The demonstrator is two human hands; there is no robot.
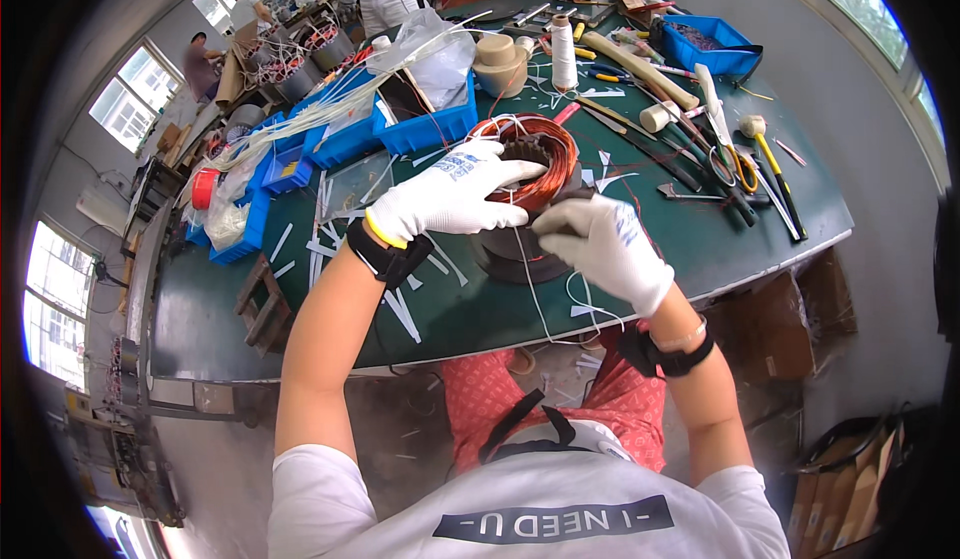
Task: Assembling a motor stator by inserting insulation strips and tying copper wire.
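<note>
A motor stator (521,257) stands upright near the table's front edge, with a ring of copper winding (558,147) on top and white cord laced around parts of it. My left hand (455,191), in a white glove, lies over the winding's left side. Its thumb and forefinger straddle the coil rim. Just right of the stator is my right hand (612,249), also gloved, with curled fingers drawn together. Motion blurs its fingertips, so what they pinch is unclear. A thin white cord (537,304) hangs down the stator's front and loops near the table edge.
Blue bins (430,131) line the back left, beside a beige tape roll (500,64) and a white thread cone (564,54). Scissors (735,164), mallets (757,129) and other tools crowd the right. White paper strips (402,314) litter the green table (230,304). Other people are farther back.
</note>
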